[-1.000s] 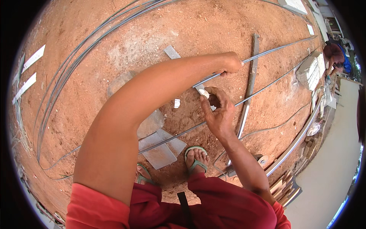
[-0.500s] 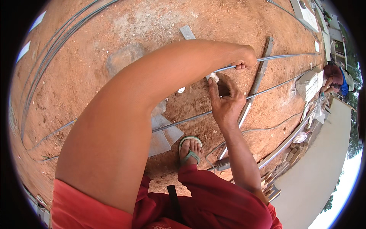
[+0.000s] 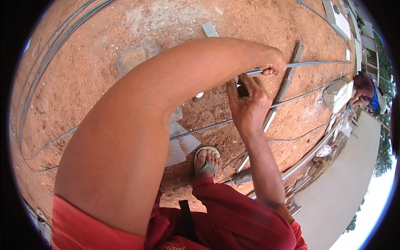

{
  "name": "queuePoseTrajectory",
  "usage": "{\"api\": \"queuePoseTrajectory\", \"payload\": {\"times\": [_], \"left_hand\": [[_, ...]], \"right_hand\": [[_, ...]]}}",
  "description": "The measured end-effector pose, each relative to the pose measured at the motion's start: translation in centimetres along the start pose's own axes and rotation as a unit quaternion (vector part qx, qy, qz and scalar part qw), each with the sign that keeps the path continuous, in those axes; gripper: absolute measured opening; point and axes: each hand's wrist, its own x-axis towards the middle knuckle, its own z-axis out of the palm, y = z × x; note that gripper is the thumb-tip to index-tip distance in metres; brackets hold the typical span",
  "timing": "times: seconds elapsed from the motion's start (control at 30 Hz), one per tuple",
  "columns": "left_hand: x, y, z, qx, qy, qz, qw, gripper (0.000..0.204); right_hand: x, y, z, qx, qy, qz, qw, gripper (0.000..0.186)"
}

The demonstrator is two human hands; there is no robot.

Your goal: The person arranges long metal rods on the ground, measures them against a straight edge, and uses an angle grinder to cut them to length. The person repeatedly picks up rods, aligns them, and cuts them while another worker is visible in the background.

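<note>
My left hand (image 3: 271,62) is closed round a long, thin grey-blue rod (image 3: 312,63), my forearm arching across the view. Just below it, my right hand (image 3: 249,100) has its thumb and fingers bent up at the rod, pinched on a small pale piece (image 3: 238,80) that is mostly hidden by fingers and arm. A second thin rod (image 3: 204,127) runs across the dirt below my hands. Beside them a long grey bar (image 3: 291,62) lies on the ground. Grey flat sheets (image 3: 181,150) lie near my sandalled foot (image 3: 206,163).
A co-worker (image 3: 363,89) bends at the right edge, behind a pale block (image 3: 336,95). Long bundled rods (image 3: 50,58) curve over the dirt at left. A white slab (image 3: 337,21) lies at upper right, a pale concrete surface (image 3: 341,191) at lower right.
The view has shifted and turned. Both hands have moved up and right in the picture. The white piece in my right hand is now more hidden, with the fingers closer to the rod.
</note>
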Motion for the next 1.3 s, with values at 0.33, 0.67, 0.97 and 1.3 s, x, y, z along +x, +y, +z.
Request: {"api": "queuePoseTrajectory", "payload": {"times": [0.33,0.67,0.97,1.3], "left_hand": [[-3.4,0.1,-1.2,0.0,0.058,-0.009,0.998,0.04],[-5.0,1.0,-1.4,-0.02,0.058,-0.01,0.998,0.039],[-4.8,1.2,-0.5,-0.006,0.043,-0.021,0.999,0.037],[-4.8,1.2,-0.7,-0.01,0.017,-0.007,1.0,0.033]], "right_hand": [[-2.7,-2.3,-0.6,-0.01,-0.096,0.03,0.995,0.024],[-4.4,0.1,-0.7,0.017,-0.122,0.039,0.992,0.023],[-6.1,2.6,-0.4,0.084,-0.139,0.057,0.985,0.028],[-1.5,3.8,0.1,0.214,0.042,-0.023,0.976,0.032]]}}
